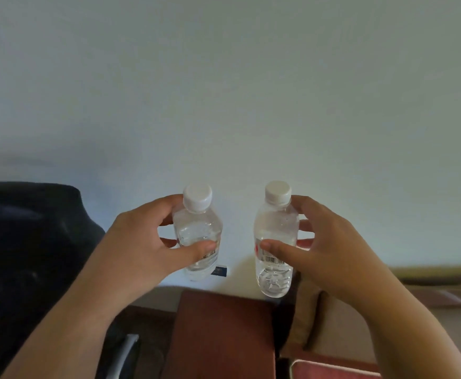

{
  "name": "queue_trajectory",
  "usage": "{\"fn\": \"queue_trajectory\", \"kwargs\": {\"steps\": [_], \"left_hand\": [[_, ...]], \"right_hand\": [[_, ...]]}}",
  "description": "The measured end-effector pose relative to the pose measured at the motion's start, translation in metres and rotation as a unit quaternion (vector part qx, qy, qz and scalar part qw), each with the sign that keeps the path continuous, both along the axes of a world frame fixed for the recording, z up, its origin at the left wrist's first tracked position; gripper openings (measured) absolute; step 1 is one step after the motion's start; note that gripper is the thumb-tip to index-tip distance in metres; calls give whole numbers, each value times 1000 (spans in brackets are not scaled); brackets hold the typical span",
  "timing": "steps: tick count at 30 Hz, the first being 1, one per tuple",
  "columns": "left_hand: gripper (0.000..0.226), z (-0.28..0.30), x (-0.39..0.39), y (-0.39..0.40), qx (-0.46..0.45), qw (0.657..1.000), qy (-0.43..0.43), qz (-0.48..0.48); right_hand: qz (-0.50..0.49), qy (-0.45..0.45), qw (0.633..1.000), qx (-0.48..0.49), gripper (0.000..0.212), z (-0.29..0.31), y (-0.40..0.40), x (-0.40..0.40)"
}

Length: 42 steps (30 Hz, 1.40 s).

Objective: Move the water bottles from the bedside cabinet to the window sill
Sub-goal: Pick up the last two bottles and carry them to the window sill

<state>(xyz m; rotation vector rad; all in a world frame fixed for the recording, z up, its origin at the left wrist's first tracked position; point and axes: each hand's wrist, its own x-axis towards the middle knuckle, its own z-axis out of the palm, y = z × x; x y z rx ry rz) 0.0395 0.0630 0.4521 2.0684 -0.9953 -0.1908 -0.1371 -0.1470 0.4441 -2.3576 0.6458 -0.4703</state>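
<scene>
Clear left bottle gripped by left hand; right bottle gripped by right hand; both labels show barcodes, writing unreadable.

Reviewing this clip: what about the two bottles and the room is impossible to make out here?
- Window sill: not in the head view.
- Left bottle label: covered by left hand thumb, print too small.
- Right bottle label: partly behind right hand thumb.
- Dark shape at left: underexposed, unidentifiable.

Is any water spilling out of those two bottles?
No, nothing looks wrong. Both white caps are on, and the left hand holds the left bottle upright while the right hand holds the right bottle upright.
</scene>
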Motion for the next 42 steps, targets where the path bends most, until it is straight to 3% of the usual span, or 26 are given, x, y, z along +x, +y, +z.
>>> {"fn": "queue_trajectory", "kwargs": {"steps": [7, 11, 16, 23, 30, 35, 42], "left_hand": [[55, -20, -30, 38, 17, 994, 35, 101], [51, -27, -48, 80, 59, 980, 4, 188], [64, -27, -71, 153, 88, 951, -5, 297], [79, -29, -125, 279, 41, 902, 4, 429], [79, -35, -209, 407, 38, 831, 17, 555], [86, -45, -266, 456, 69, 772, 37, 631], [87, -43, -349, 466, 71, 636, 62, 766]], "right_hand": [[124, 41, 991, 27, 72, -33, 4, 30], [205, 42, 978, 19, 70, -46, 27, 60], [300, 33, 953, 13, 72, -41, 85, 88], [434, 38, 900, -16, 77, -32, 219, 114], [589, 53, 805, -42, 78, -30, 383, 107], [673, 62, 734, -61, 80, -35, 467, 94], [796, 78, 596, -73, 79, -38, 560, 68]]}}
